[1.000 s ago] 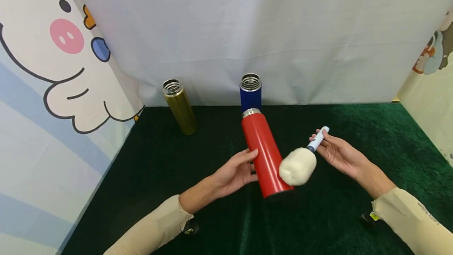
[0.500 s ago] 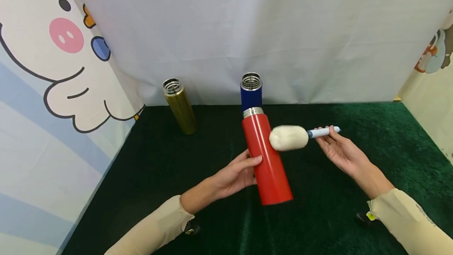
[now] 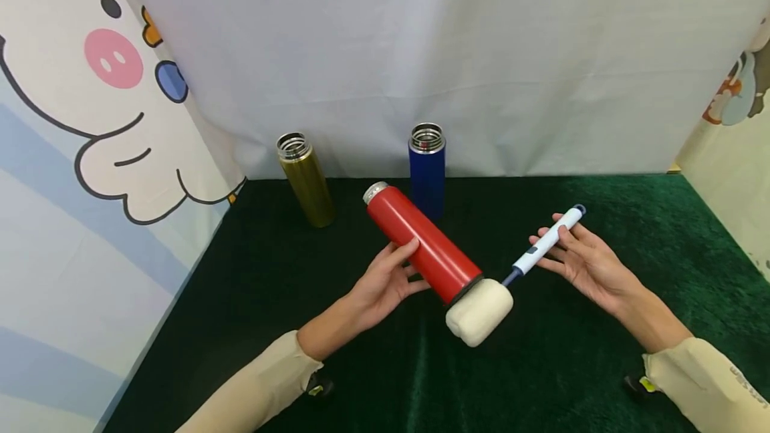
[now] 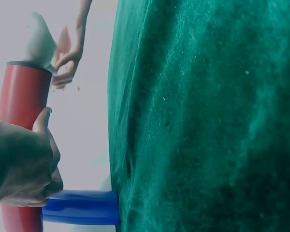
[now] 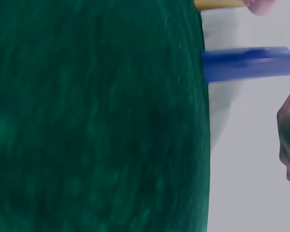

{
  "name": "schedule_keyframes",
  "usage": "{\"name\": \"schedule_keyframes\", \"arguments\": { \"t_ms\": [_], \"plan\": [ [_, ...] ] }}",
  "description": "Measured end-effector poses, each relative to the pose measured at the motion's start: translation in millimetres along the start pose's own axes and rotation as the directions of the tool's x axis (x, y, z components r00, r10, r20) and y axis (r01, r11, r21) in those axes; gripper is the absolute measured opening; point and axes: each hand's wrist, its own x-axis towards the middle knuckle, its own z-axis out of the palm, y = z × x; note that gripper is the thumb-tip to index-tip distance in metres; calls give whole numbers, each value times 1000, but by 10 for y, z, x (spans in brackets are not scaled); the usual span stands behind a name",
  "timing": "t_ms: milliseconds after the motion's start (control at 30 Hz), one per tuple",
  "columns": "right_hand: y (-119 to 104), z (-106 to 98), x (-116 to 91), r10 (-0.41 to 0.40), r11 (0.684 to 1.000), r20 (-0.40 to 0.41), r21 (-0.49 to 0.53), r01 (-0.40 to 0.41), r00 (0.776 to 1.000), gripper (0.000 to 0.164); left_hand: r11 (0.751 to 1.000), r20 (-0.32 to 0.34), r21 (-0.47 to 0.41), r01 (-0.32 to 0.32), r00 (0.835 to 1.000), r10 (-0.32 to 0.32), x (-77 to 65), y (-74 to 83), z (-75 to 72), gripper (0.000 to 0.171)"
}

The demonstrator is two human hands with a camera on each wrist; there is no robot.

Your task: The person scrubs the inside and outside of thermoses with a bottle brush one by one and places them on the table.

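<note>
My left hand [image 3: 381, 286] grips a red bottle [image 3: 424, 242] around its middle. The bottle is tilted, with its steel mouth toward the upper left and its base toward the lower right. My right hand [image 3: 592, 262] holds a bottle brush by its pale blue handle [image 3: 547, 241], thumb on one side and fingers on the other. The brush's white sponge head [image 3: 480, 313] lies right at the bottle's base in the head view. In the left wrist view the sponge head [image 4: 40, 41] shows over the base end of the red bottle [image 4: 23, 94].
A gold bottle [image 3: 309, 189] and a blue bottle [image 3: 428, 176], both uncapped, stand at the back of the dark green cloth [image 3: 361, 379]. A white curtain [image 3: 481, 72] hangs behind them. A cartoon-print sheet [image 3: 108, 152] is on the left.
The red bottle has tipped further, its mouth swinging left, uncovering more of the blue bottle. The brush head has moved from the bottle's side down to its base. Both hands keep their holds.
</note>
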Motion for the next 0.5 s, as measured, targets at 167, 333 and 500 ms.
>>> {"name": "schedule_keyframes", "arguments": {
  "t_ms": [167,333,500],
  "plan": [
    [-25,22,7,-48,994,34,103,44,998,34,1000,-48,-20,-8,999,7,-10,12,-32,50],
    [-45,-31,9,-75,997,13,31,75,997,31,999,-54,-33,-25,998,23,-21,14,-29,50],
    [50,106,93,-64,997,99,-36,67,993,33,1000,-38,-16,-17,999,16,34,0,-4,49]
  ]
}}
